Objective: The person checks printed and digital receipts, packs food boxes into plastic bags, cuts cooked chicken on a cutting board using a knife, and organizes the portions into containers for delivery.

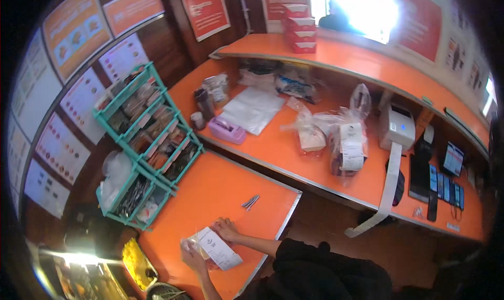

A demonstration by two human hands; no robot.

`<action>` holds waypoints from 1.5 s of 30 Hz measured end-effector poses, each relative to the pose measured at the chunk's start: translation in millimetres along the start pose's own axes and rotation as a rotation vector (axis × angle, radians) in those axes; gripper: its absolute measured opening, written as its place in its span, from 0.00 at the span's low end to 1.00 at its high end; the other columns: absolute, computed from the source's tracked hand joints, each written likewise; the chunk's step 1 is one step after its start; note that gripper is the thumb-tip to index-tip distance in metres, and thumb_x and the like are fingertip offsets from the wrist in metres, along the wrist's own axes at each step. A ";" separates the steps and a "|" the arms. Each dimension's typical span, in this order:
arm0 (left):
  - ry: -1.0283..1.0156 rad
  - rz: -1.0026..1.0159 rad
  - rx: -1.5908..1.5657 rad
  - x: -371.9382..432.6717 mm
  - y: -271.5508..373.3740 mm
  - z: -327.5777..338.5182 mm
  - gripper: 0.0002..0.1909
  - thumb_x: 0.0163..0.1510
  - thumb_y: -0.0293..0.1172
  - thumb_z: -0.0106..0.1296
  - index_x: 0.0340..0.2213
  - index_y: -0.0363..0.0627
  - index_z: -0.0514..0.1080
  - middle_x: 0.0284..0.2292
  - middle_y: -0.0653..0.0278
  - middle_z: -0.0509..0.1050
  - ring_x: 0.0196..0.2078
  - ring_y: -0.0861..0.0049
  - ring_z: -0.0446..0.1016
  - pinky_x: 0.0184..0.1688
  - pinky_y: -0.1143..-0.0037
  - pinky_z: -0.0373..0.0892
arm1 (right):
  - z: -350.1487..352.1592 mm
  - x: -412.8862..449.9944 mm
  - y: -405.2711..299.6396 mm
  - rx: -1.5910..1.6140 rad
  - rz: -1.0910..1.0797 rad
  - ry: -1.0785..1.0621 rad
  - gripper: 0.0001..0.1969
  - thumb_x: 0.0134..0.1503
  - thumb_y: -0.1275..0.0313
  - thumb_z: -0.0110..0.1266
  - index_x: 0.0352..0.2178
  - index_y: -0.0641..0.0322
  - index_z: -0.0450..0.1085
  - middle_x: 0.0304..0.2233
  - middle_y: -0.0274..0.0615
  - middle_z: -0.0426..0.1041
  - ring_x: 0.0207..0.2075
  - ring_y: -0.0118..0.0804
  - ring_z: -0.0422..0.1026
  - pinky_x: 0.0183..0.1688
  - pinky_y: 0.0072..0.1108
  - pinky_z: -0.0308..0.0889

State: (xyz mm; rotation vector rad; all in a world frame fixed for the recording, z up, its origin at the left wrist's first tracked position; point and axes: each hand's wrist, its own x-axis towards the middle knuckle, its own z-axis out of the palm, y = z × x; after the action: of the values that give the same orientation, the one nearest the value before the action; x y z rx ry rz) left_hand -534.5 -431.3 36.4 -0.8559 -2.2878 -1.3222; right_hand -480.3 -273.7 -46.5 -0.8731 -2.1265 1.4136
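A clear plastic bag of food (204, 253) with a long white printed receipt (217, 248) on it rests on the orange table. My left hand (193, 256) grips the bag's near left end. At its upper edge, beside the top of the receipt, is my right hand (226, 229), fingers bent; whether they pinch the plastic cannot be made out. A small stapler-like metal tool (250, 202) lies above my right hand. On the counter beyond stand two tied plastic bags, a smaller one (311, 137) and a larger one (349, 146) bearing a receipt.
Teal stacked baskets (151, 126) hold packets at left. A yellow-filled tray (138, 262) stands at the table's lower left. On the counter are a pink tape dispenser (227, 130), plastic sheets (252, 109), a label printer (397, 124) trailing paper, and several phones (446, 187). Red boxes (303, 36) stack above.
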 end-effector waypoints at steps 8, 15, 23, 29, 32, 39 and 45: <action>-0.504 0.402 -0.116 69.0 105.5 6.4 0.09 0.45 0.29 0.52 0.30 0.38 0.72 0.21 0.53 0.72 0.22 0.59 0.72 0.25 0.68 0.66 | -137.3 17.2 -88.7 -0.022 -0.776 -0.462 0.20 0.51 0.60 0.55 0.44 0.55 0.68 0.46 0.50 0.69 0.48 0.53 0.66 0.46 0.41 0.63; -0.461 1.068 -0.181 147.7 302.7 29.2 0.09 0.34 0.27 0.56 0.24 0.44 0.70 0.17 0.59 0.66 0.17 0.62 0.65 0.19 0.67 0.58 | -359.4 -4.1 -213.9 -0.102 -0.693 -0.550 0.12 0.49 0.66 0.58 0.25 0.66 0.70 0.18 0.52 0.71 0.22 0.49 0.73 0.25 0.33 0.66; -0.342 0.924 -0.955 167.7 502.8 129.3 0.32 0.48 0.51 0.57 0.46 0.39 0.64 0.37 0.59 0.65 0.32 0.73 0.70 0.32 0.76 0.65 | -593.0 -15.6 -247.0 -0.186 -0.570 0.171 0.08 0.48 0.73 0.55 0.29 0.66 0.74 0.26 0.55 0.75 0.28 0.39 0.75 0.34 0.30 0.68; -0.388 0.587 -1.096 153.7 506.0 202.5 0.23 0.59 0.48 0.44 0.44 0.39 0.64 0.37 0.62 0.63 0.36 0.76 0.64 0.42 0.75 0.61 | -780.1 6.5 -267.8 -0.468 -0.671 0.676 0.11 0.53 0.70 0.51 0.33 0.65 0.77 0.27 0.40 0.76 0.31 0.27 0.71 0.35 0.20 0.67; -0.486 0.358 -0.948 113.7 473.3 251.4 0.11 0.61 0.34 0.40 0.38 0.39 0.66 0.32 0.66 0.64 0.35 0.79 0.64 0.42 0.77 0.61 | -843.4 34.7 -264.8 -0.229 -0.708 0.738 0.14 0.58 0.64 0.50 0.28 0.63 0.76 0.26 0.36 0.73 0.31 0.26 0.69 0.36 0.20 0.63; -0.584 0.097 -0.733 21.9 386.4 292.6 0.09 0.61 0.32 0.41 0.34 0.39 0.69 0.29 0.67 0.66 0.32 0.81 0.65 0.35 0.79 0.62 | -931.8 132.8 -182.8 -0.054 -0.769 1.102 0.14 0.54 0.68 0.50 0.32 0.69 0.76 0.23 0.37 0.73 0.27 0.28 0.69 0.31 0.21 0.64; -0.536 -0.083 -0.596 -10.3 328.6 294.6 0.09 0.60 0.26 0.41 0.33 0.39 0.71 0.27 0.67 0.66 0.28 0.82 0.65 0.32 0.79 0.62 | -976.5 176.2 -137.4 -0.030 -0.709 1.185 0.13 0.55 0.68 0.49 0.32 0.69 0.75 0.23 0.38 0.73 0.28 0.28 0.70 0.32 0.22 0.64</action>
State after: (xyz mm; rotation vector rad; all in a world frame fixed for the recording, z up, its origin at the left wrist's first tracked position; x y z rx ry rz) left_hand -312.6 -54.7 97.5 -1.4665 -2.3321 -2.0698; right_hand 4.7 444.9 455.3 -0.5987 -1.2728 0.3034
